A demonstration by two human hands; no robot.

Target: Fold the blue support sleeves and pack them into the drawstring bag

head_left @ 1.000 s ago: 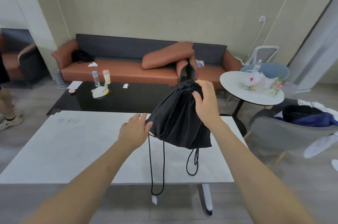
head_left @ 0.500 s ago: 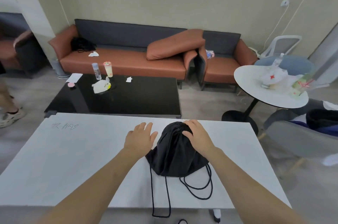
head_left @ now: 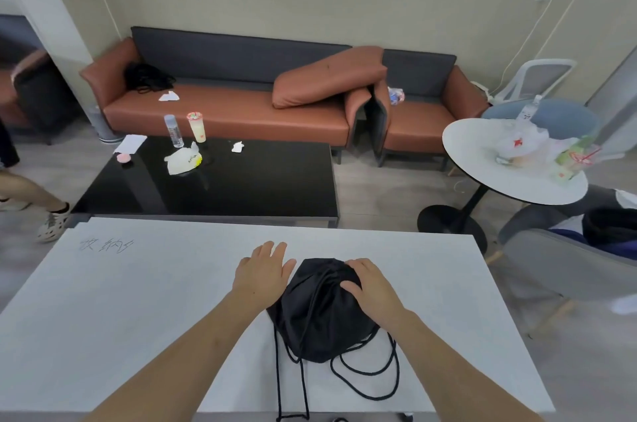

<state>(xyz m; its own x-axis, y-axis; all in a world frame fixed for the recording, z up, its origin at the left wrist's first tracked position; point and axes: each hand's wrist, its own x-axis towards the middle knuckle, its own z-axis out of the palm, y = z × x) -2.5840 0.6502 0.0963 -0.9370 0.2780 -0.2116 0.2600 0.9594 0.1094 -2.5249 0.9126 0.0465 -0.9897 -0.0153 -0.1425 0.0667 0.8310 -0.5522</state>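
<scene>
In the head view, a black drawstring bag (head_left: 320, 314) lies bunched and cinched at lower centre of the frame, resting on a pale grey table (head_left: 138, 311) that fills the bottom half. The right hand (head_left: 370, 287) lies palm-down on the upper right part of the bag, fingers curved loosely over the gathered top and thumb lying on the fabric, not clearly closed around anything. The left hand (head_left: 262, 271) sits just left of the bag, flat and open with fingers extended toward the top of the frame; its thumb side is at the bag's left edge, though actual contact cannot be told. The bag's black cords (head_left: 365, 377) loop across the table below it, and one pair runs down past the near edge at the bottom of the frame. The blue support sleeves are not visible anywhere; what the bag holds cannot be seen. Faint handwriting (head_left: 105, 245) marks the table at left of centre. Above the table, a glossy black coffee table (head_left: 262, 180) carries a clear bottle (head_left: 174, 131) and a lidded cup (head_left: 197, 127). A brown and grey sofa (head_left: 224, 111) spans the upper middle, and a round white table (head_left: 482, 159) stands at right.
</scene>
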